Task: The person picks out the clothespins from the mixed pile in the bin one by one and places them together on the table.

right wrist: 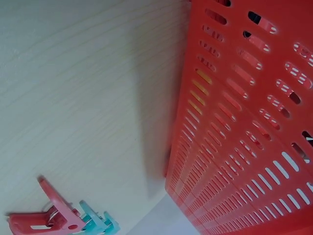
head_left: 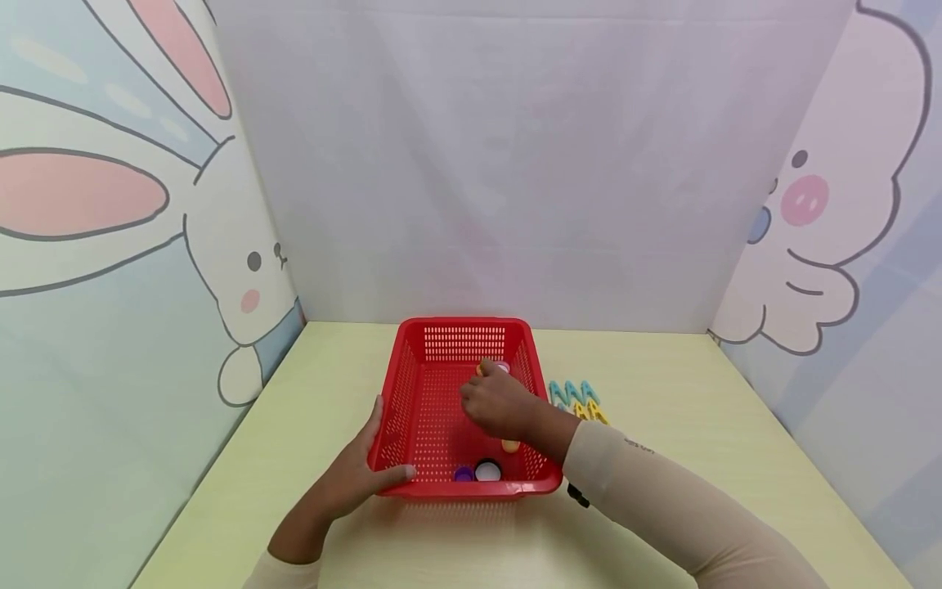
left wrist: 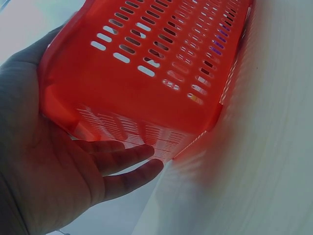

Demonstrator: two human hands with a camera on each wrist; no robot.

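A red plastic basket (head_left: 471, 489) with slotted walls stands on the table. My left hand (head_left: 361, 474) grips its near left corner, the thumb over the rim and the fingers along the outside wall (left wrist: 122, 88). Inside the basket, my right hand (head_left: 500, 403) is held over the right half with its fingers curled. A small yellow piece (head_left: 480, 370) shows at its fingertips; whether it is pinched is unclear. Beside that lies a pinkish-white round cap (head_left: 504, 366). Near the front wall are a purple cap (head_left: 464, 474), a black-rimmed white cap (head_left: 488, 469) and an orange-yellow piece (head_left: 511, 446).
Right of the basket lie several teal clips (head_left: 574, 393) and yellow clips (head_left: 591, 411), partly behind the right forearm. The right wrist view also shows a pink clip (right wrist: 51, 218). A pale curtain (head_left: 515, 164) and printed side panels (head_left: 88, 368) surround the light wooden table (head_left: 662, 393).
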